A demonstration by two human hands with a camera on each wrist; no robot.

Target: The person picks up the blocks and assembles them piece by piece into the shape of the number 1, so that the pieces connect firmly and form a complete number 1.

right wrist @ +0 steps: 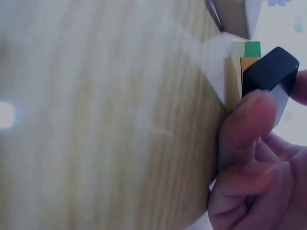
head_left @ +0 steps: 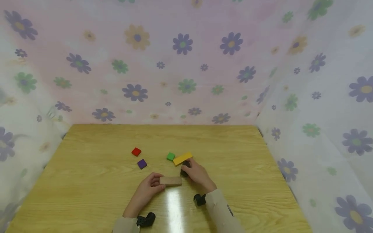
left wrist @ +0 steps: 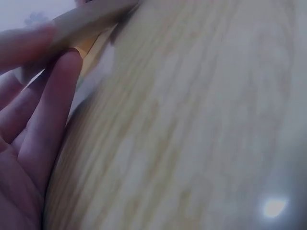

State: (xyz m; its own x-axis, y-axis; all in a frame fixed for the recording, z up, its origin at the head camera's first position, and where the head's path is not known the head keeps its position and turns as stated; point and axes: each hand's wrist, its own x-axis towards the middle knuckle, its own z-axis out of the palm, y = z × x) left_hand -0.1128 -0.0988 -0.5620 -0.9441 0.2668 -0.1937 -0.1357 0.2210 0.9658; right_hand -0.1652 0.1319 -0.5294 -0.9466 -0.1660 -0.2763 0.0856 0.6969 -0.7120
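Note:
A long wooden block in plain light brown lies crosswise in front of the person. The left hand pinches its left end between thumb and fingers. In the left wrist view the same block runs away from the fingertips. Just beyond its right end, the right hand grips a black block. The right wrist view shows the black block tilted between thumb and fingers. A yellow block lies just past the right fingertips, with a small green block beside its left end.
Farther left on the wooden table lie a red block and a purple block. Flower-patterned cloth hangs behind the table and along both sides. Black wrist devices are worn at both cuffs.

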